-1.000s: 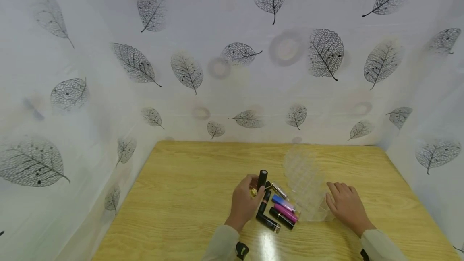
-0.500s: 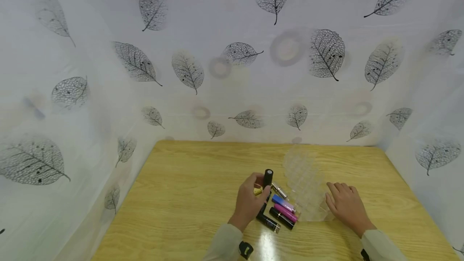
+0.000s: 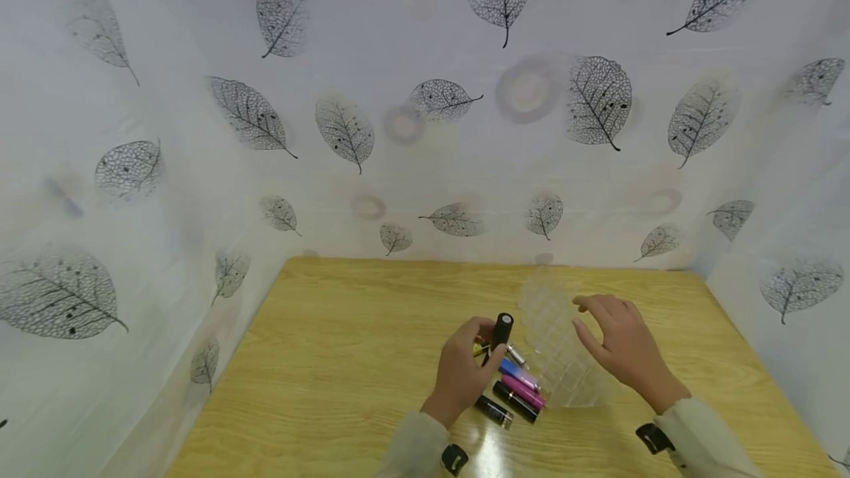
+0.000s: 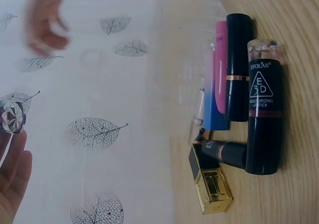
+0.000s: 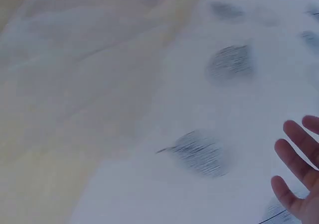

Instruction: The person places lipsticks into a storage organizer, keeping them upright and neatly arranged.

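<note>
My left hand (image 3: 458, 375) holds a black lipstick tube (image 3: 505, 324) upright above the other lipsticks. In the left wrist view, its clear faceted end (image 4: 12, 117) shows beside the fingers. Below lie a blue-to-pink lipstick (image 3: 518, 373), a pink one (image 3: 524, 392), a black one with a gold band (image 4: 238, 67) and a black one marked E3D (image 4: 264, 99). A black-and-gold square lipstick (image 4: 212, 186) and a small dark tube (image 4: 227, 152) lie close by. The right hand (image 3: 627, 349), fingers spread, is raised at the right side of a clear compartmented organizer (image 3: 561, 341).
A silvery clear tube (image 3: 516, 356) lies at the organizer's left side. The wood-grain table (image 3: 345, 360) meets white, leaf-printed sheeting (image 3: 372, 35) at the back and both sides. Dark bands (image 3: 654, 437) sit at both wrists.
The left hand has moved right with the black lipstick, towards the organizer. The right hand has lifted off beside the organizer's near right corner and moved up and left.
</note>
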Demonstrator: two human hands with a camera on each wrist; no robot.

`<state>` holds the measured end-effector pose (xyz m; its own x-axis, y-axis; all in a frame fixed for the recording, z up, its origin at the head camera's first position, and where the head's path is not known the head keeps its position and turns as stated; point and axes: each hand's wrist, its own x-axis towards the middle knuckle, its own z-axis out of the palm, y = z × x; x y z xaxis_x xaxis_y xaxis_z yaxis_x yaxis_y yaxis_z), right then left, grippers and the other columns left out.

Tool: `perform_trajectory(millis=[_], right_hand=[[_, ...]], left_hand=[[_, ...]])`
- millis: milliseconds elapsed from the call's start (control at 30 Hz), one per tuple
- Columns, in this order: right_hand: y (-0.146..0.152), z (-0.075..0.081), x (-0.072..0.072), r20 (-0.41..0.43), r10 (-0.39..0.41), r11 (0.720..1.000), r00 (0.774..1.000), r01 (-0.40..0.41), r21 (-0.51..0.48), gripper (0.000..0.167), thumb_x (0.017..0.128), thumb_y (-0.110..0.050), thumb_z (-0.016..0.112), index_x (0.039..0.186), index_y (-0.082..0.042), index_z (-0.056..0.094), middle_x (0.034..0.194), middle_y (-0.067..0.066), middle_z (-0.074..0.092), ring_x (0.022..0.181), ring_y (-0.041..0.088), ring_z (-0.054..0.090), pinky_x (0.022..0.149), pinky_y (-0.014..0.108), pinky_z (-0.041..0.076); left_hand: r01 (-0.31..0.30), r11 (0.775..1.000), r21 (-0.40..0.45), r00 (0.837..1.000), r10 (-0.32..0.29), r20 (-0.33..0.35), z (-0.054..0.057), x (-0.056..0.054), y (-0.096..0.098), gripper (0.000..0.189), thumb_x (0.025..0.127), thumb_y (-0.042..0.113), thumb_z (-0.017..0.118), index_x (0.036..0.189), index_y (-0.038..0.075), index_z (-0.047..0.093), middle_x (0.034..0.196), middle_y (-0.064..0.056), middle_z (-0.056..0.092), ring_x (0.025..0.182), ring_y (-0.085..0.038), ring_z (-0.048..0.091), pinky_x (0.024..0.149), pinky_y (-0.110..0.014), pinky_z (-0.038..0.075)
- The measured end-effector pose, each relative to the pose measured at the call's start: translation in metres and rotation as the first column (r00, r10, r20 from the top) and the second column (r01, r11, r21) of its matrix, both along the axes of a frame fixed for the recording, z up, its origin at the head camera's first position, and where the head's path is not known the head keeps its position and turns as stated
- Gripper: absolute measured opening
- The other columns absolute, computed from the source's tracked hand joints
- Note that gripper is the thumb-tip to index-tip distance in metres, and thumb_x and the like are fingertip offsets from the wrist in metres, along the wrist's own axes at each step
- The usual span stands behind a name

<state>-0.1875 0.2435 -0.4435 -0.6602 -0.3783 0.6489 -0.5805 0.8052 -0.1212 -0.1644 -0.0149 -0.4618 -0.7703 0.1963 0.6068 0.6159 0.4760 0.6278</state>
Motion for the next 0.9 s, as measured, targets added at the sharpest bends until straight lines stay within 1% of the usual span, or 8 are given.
perform_trajectory(millis=[67,133,233,433,600,667,767,900], right_hand=[[-0.020,0.022,0.005,0.014,0.081,0.996,0.997,-0.081,-0.045,0.025,0.089,-0.022,0.061,0.109,-0.006,0.062,0.093,0.005,0.065,0.089,0.024,0.059,0.082,0.049,0.042],[-0.039,0.040,0.011,0.022,0.155,0.985,0.988,-0.153,-0.077,0.027,0.084,-0.017,0.067,0.110,-0.009,0.062,0.096,0.001,0.065,0.091,0.021,0.059,0.084,0.046,0.042],[-0.060,0.052,0.017,0.032,0.236,0.968,0.971,-0.232,-0.097,0.031,0.081,-0.015,0.069,0.111,-0.011,0.062,0.099,-0.002,0.066,0.094,0.018,0.058,0.085,0.043,0.042],[-0.079,0.055,0.017,0.065,0.280,0.959,0.958,-0.275,-0.069,0.030,0.081,-0.019,0.071,0.110,-0.013,0.063,0.106,-0.003,0.066,0.100,0.017,0.059,0.085,0.045,0.046],[-0.081,0.054,0.014,0.046,0.312,0.950,0.949,-0.311,-0.032,0.023,0.085,-0.024,0.068,0.104,-0.011,0.066,0.103,-0.001,0.066,0.098,0.018,0.060,0.083,0.045,0.048],[-0.080,0.054,0.013,0.047,0.322,0.946,0.945,-0.321,-0.031,0.021,0.084,-0.023,0.069,0.101,-0.012,0.066,0.101,-0.002,0.066,0.097,0.018,0.060,0.083,0.044,0.048],[-0.076,0.052,0.013,0.065,0.329,0.944,0.942,-0.326,-0.061,0.024,0.078,-0.016,0.074,0.100,-0.013,0.066,0.099,-0.003,0.066,0.094,0.016,0.060,0.083,0.042,0.048],[-0.069,0.046,0.013,0.107,0.337,0.935,0.936,-0.319,-0.157,0.035,0.069,-0.003,0.078,0.100,-0.013,0.066,0.097,-0.005,0.066,0.090,0.011,0.060,0.082,0.032,0.049]], left_hand=[[0.005,1.000,-0.008,1.000,-0.005,-0.026,0.000,0.001,0.001,0.023,0.084,0.015,0.068,0.105,0.008,0.059,0.090,-0.002,0.066,0.079,-0.010,0.062,0.072,-0.022,0.053],[0.010,1.000,-0.015,0.998,-0.011,-0.063,-0.001,0.000,0.001,0.024,0.083,0.014,0.069,0.104,0.007,0.059,0.089,-0.002,0.066,0.078,-0.010,0.062,0.071,-0.023,0.053],[0.020,0.999,-0.024,0.994,-0.023,-0.105,-0.002,-0.001,0.002,0.025,0.082,0.012,0.070,0.103,0.006,0.059,0.087,-0.002,0.066,0.077,-0.010,0.062,0.071,-0.024,0.054],[0.025,0.998,-0.054,0.989,-0.032,-0.141,0.001,0.000,0.000,0.025,0.082,0.013,0.070,0.103,0.007,0.059,0.086,-0.002,0.066,0.075,-0.009,0.062,0.071,-0.020,0.053],[0.022,0.998,-0.063,0.988,-0.031,-0.148,0.002,-0.001,-0.001,0.024,0.081,0.012,0.070,0.102,0.006,0.059,0.087,-0.002,0.066,0.075,-0.009,0.062,0.070,-0.020,0.053],[0.025,0.998,-0.060,0.990,-0.034,-0.140,0.002,-0.001,-0.002,0.023,0.082,0.013,0.068,0.103,0.007,0.060,0.087,-0.002,0.066,0.076,-0.009,0.062,0.070,-0.021,0.053],[0.028,0.998,-0.056,0.988,-0.036,-0.147,0.001,-0.002,-0.003,0.022,0.084,0.014,0.066,0.104,0.008,0.059,0.089,-0.002,0.064,0.077,-0.008,0.061,0.071,-0.020,0.053],[0.034,0.999,-0.019,0.984,-0.036,-0.177,0.002,-0.003,-0.007,0.022,0.084,0.013,0.066,0.105,0.009,0.058,0.091,-0.002,0.063,0.079,-0.008,0.060,0.073,-0.016,0.051]])
